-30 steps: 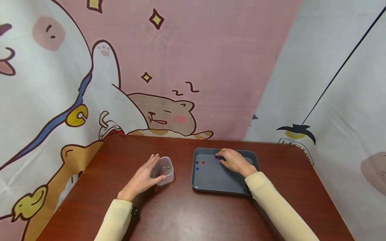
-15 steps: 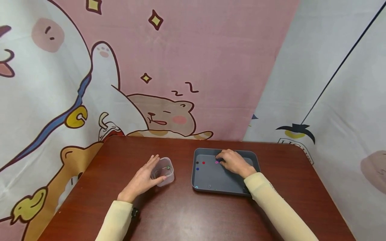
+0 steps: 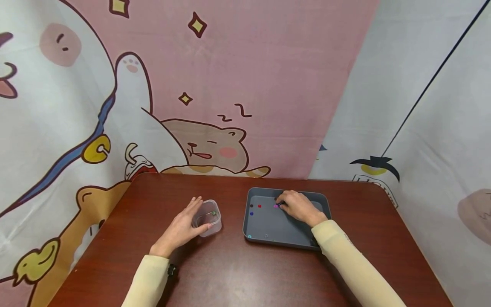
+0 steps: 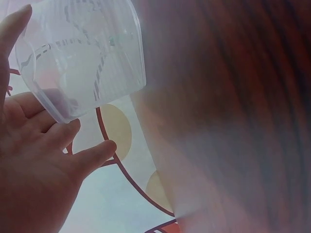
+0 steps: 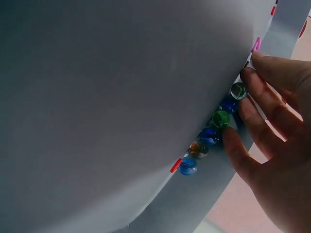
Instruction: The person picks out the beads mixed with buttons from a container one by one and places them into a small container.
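My left hand [image 3: 180, 228] holds a clear plastic tub [image 3: 215, 224], thumb on its near side and fingers along the left. A small green spot [image 3: 213, 212] shows within the tub. My right hand [image 3: 301, 207] reaches into a shallow grey tray [image 3: 280, 228]. Its fingertips bend down beside a pink ring [image 5: 256, 44] and a tiny dark piece; whether they pinch that piece is unclear. Below these fingertips, a row of glass marbles lies along the tray, among them a green marble [image 5: 220, 119] and a light blue marble [image 5: 188, 166]. The fingers mostly hide this row from the head view.
Small loose pieces lie at the tray's left: a red one [image 3: 259, 206], a dark blue one [image 3: 251, 213] and a light blue ring [image 3: 249, 236]. Brown tabletop [image 3: 238, 273] separates tub and tray. A printed curtain [image 3: 268, 85] hangs behind the table.
My right fingertips shift slightly at the same spot in the tray, and the pink ring beside them moves a little left. The left hand and tub stay in place.
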`<state>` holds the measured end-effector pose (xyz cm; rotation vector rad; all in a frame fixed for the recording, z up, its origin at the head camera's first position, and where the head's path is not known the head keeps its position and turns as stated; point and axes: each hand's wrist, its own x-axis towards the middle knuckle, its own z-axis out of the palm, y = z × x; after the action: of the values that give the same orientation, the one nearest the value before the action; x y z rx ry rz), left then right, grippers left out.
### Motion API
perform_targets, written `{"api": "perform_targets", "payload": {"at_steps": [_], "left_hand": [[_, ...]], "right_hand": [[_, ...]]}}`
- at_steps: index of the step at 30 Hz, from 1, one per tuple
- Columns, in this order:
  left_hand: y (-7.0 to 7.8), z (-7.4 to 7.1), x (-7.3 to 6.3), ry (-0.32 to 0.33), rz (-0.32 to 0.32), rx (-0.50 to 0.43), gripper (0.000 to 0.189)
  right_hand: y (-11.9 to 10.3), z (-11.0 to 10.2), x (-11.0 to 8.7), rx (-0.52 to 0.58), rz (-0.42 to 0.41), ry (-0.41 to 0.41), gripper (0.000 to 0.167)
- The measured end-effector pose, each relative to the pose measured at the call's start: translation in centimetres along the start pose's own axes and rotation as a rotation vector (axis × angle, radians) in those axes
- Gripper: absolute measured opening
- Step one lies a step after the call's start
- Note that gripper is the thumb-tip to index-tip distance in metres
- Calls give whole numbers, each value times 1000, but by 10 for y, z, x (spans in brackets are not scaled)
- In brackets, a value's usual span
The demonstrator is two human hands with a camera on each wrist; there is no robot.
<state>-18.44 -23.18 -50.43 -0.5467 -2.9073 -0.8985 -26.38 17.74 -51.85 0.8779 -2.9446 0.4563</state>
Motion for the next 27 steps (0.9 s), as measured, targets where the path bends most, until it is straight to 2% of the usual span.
{"api": "perform_targets", "payload": {"at_steps": [13,27], "left_hand": [[1,-2,-1,-5,-8,-17,92],[0,0,-1,9,5,-16,90]], "right_hand": [[-1,-8,-2,39,7,-1,18],[-5,-23,-5,76,25,47,20]]}}
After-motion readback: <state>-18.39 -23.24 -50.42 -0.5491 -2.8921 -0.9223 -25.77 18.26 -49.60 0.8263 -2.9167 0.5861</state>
